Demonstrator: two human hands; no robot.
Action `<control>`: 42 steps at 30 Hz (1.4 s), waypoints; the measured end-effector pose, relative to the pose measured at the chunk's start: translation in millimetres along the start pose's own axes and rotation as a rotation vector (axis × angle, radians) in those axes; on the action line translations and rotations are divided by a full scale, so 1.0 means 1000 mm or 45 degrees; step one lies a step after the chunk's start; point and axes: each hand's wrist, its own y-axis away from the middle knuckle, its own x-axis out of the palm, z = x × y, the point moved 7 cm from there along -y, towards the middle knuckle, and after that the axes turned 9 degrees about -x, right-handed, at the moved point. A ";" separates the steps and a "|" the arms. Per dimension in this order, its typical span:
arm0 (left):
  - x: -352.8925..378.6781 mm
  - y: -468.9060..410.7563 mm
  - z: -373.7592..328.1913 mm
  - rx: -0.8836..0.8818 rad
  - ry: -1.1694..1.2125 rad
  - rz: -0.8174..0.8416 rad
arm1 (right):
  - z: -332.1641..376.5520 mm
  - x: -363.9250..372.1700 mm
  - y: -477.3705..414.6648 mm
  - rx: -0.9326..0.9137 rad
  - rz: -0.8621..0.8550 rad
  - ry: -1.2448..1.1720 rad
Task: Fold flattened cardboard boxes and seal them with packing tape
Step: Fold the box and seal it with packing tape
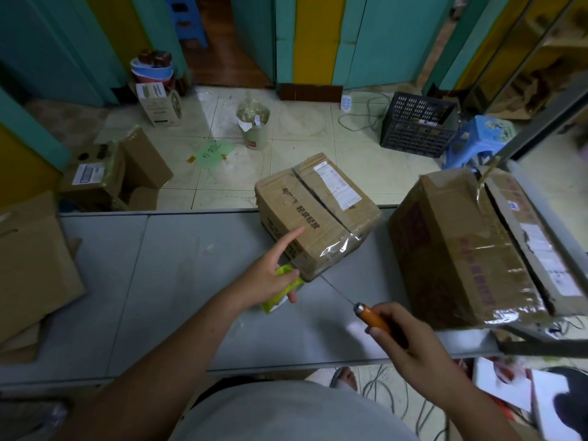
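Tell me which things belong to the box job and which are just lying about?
Job: small taped box, large taped box, orange-handled tool in right hand, yellow-green item in left hand, flattened cardboard.
Lying about: waste bin, black crate, blue stool.

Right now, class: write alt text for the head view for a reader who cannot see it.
At a grey table, a person's right hand grips an orange-handled tool, its shaft aimed at a small taped cardboard box, while the left hand holds a yellow-green packet. A larger taped box sits beside it.

Two taped boxes [313, 218] [471, 249], one orange-handled tool [375, 318]
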 end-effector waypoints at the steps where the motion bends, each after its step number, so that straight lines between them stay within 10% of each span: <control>1: 0.000 0.000 0.000 -0.005 -0.003 -0.002 | 0.007 0.001 -0.006 0.003 -0.007 -0.002; 28: -0.001 0.005 -0.007 0.033 -0.009 -0.033 | 0.046 0.024 -0.080 0.162 0.133 0.304; 42: -0.010 -0.002 -0.007 0.058 -0.102 -0.005 | -0.095 0.048 -0.023 0.032 0.031 0.627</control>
